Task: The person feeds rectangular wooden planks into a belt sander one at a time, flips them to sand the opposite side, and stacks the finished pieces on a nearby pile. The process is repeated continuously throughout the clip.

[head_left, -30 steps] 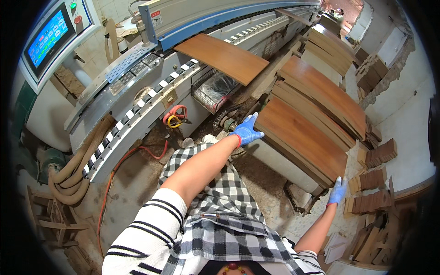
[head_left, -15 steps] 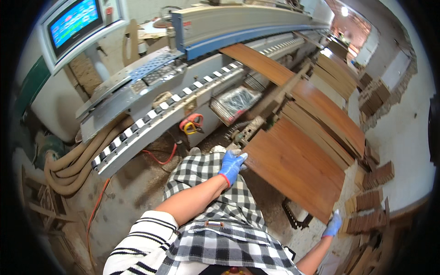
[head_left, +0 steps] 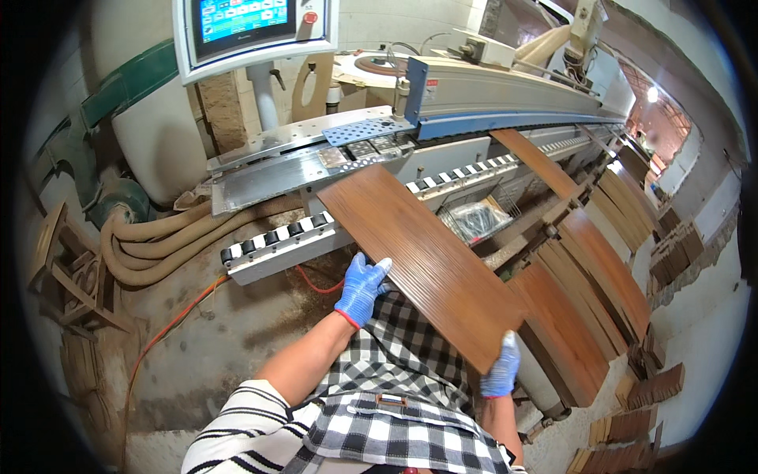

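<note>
A brown wood-grain board (head_left: 423,261) is raised at a slant, its far end over the white roller rail (head_left: 280,235) and beside the machine's metal infeed plate (head_left: 260,186). My left hand (head_left: 362,288), in a blue glove, grips the board's left long edge. My right hand (head_left: 500,367), also gloved, holds its near end at the lower right. Stacks of similar boards (head_left: 564,347) lie to the right, partly behind the held board. Another board (head_left: 533,162) sticks out from under the machine's blue beam (head_left: 505,120) farther along.
A control screen (head_left: 241,22) stands at upper left. Coiled hoses (head_left: 162,249), a wooden stool (head_left: 49,272) and an orange cable (head_left: 162,336) are at the left. A wire basket (head_left: 478,217) hangs below the rail. Smaller board piles (head_left: 643,387) line the right wall. A person (head_left: 639,138) is far back.
The top board has been lifted off the right stack and swung up and left toward the rail and infeed plate, with both hands on it. The view has turned left.
</note>
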### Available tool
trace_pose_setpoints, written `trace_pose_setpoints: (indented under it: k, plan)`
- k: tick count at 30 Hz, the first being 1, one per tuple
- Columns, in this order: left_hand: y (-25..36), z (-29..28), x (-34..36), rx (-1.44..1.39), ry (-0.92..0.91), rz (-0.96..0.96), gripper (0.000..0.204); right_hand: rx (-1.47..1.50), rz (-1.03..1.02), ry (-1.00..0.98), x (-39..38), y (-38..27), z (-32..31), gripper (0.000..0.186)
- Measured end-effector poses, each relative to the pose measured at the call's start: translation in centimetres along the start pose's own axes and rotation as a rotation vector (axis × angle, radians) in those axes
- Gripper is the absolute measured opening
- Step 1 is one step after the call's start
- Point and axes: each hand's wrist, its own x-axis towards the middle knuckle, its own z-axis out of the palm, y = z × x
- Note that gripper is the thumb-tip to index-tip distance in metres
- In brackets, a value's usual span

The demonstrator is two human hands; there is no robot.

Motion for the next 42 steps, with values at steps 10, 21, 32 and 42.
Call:
trace_pose_setpoints:
  k: [10, 21, 32, 42]
  plan:
    - [2.7, -5.1, -2.9, -0.100, -0.034, 0.168, 0.055, -0.173, 0.288, -0.806, -1.4, -0.2, 12.4, 0.044]
    - [4.7, -6.6, -3.5, 0.215, 0.095, 0.250, 0.076, -0.842, -0.256, -0.747, -1.9, 0.9, 10.9, 0.040]
    - [5.4, -6.1, -3.6, 0.201, 0.030, 0.195, 0.075, -1.316, -0.602, -0.672, -2.0, 7.4, 0.8, 0.044]
    - [4.3, -3.4, -1.1, 0.227, -0.024, 0.157, 0.074, -1.262, -0.615, -0.645, -1.8, 7.3, 0.8, 0.041]
